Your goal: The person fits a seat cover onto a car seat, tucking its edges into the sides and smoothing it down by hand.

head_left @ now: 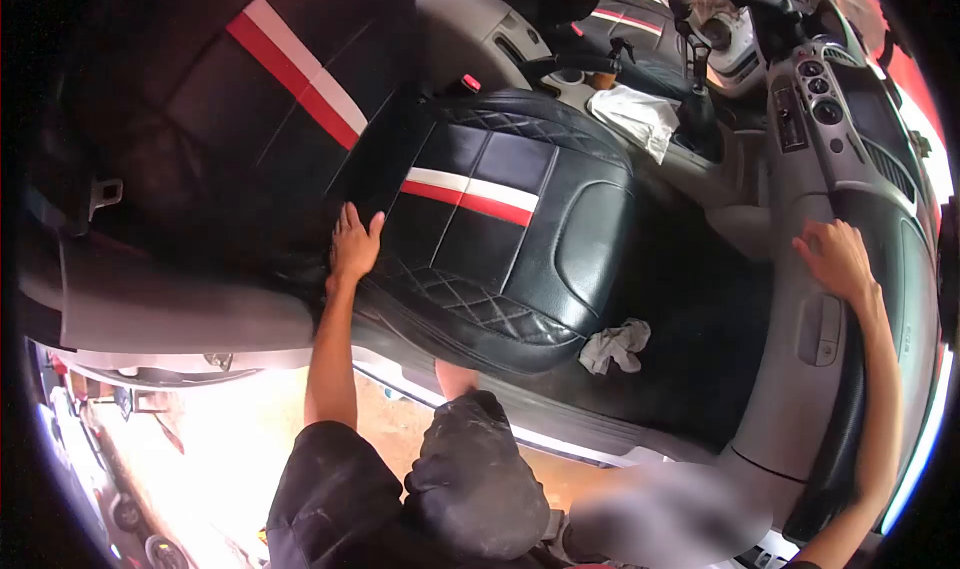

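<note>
My left hand (355,247) lies flat with its fingers spread at the rear side of a black seat cushion (470,249), close to the backrest (220,109). Nothing is in it. Cushion and backrest both carry a white and red stripe, and diamond stitching runs along the cushion's sides. On the right, my right hand (838,259) rests against the grey dashboard (790,369), above the glove box latch (824,331). Its fingers are curled in, and whatever may be under them is hidden.
A crumpled grey cloth (615,347) lies on the dark floor mat (690,299) by the cushion's front corner. A white cloth (640,119) sits on the centre console near the gear lever (697,64). The door sill (560,419) runs in front of my legs.
</note>
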Demonstrator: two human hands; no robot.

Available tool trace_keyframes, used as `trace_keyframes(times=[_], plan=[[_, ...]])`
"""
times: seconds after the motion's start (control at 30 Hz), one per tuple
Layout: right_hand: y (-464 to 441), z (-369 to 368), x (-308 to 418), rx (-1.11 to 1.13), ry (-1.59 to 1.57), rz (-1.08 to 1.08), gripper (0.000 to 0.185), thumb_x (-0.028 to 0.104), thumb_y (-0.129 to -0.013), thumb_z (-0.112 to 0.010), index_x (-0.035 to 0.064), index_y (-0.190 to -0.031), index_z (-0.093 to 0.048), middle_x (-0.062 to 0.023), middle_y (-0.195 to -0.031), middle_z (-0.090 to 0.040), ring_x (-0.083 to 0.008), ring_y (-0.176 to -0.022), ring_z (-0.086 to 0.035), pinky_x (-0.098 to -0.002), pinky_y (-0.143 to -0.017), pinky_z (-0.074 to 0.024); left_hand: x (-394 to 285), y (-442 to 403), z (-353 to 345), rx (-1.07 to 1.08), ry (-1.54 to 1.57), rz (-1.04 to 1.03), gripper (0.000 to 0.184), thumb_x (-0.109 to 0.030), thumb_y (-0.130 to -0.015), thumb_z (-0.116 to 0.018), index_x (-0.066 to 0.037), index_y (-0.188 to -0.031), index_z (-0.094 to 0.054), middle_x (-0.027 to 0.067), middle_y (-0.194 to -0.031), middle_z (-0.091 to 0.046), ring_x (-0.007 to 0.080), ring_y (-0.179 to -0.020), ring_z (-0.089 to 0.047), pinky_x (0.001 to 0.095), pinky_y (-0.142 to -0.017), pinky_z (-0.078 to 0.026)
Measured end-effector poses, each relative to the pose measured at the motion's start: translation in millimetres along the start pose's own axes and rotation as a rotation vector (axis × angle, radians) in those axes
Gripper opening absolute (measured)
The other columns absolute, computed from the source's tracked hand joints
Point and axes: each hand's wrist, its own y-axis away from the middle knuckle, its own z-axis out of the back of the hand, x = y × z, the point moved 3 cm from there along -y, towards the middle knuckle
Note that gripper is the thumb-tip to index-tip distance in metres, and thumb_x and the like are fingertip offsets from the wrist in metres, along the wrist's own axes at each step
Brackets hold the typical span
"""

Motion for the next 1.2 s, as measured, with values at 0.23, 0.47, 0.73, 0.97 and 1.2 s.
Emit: trace_keyframes(times=[0.23, 0.47, 0.73, 0.97, 1.2], plan=[[-3, -8, -4, 0.007, 0.004, -0.011, 0.024, 0.027, -0.089, -0.072, 0.0036, -0.083, -0.07, -0.018, -0.067, -0.067, -0.0398, -0.072, -0.067, -0.0487, -0.067, -0.0512, -55, 75, 14, 0.054, -0.211, 0.156, 0.088, -0.058, -0.103, -0.042, 0.013, -0.153, -0.027, 0.0409, -0.157, -0.027, 0.0522, -0.149, -0.026, 0.0507, -0.124, -0.021], [-2, 0, -7, 0.115, 0.087, -0.059, 0.032, 0.038, -0.092, -0.067, 0.0069, -0.087, -0.074, -0.0154, -0.069, -0.07, -0.0375, -0.071, -0.069, -0.0465, -0.068, -0.0551, -49, 30, -3, 0.047, -0.144, -0.11, 0.083, -0.057, -0.102, -0.048, -0.006, -0.162, -0.022, 0.0306, -0.166, -0.017, 0.051, -0.153, -0.013, 0.0592, -0.124, -0.014], [-3, -12, -15, 0.094, 0.071, 0.015, 0.035, 0.038, -0.092, -0.066, 0.0078, -0.075, -0.07, -0.0151, -0.065, -0.068, -0.0362, -0.068, -0.069, -0.0479, -0.067, -0.0549, -49, -36, -6, -0.047, 0.025, 0.073, 0.071, -0.052, -0.103, -0.048, -0.009, -0.157, -0.033, 0.0141, -0.163, -0.033, 0.0396, -0.147, -0.031, 0.0511, -0.122, -0.027], [1, -8, -14, 0.116, 0.124, 0.033, 0.034, 0.037, -0.091, -0.064, 0.007, -0.075, -0.07, -0.017, -0.066, -0.068, -0.0389, -0.069, -0.069, -0.0503, -0.067, -0.0547, -107, -70, -24, -0.18, -0.033, 0.521, 0.074, -0.052, -0.097, -0.053, 0.004, -0.144, -0.043, 0.0216, -0.154, -0.041, 0.0474, -0.146, -0.03, 0.062, -0.122, -0.017], [0, -11, -13, 0.1, 0.145, 0.046, 0.035, 0.037, -0.09, -0.064, 0.006, -0.076, -0.07, -0.017, -0.066, -0.067, -0.0383, -0.069, -0.069, -0.0501, -0.067, -0.0549, -108, -73, -24, -0.223, -0.014, 0.572, 0.071, -0.055, -0.092, -0.058, 0.001, -0.136, -0.048, 0.0184, -0.139, -0.049, 0.0436, -0.14, -0.038, 0.0646, -0.119, -0.02]])
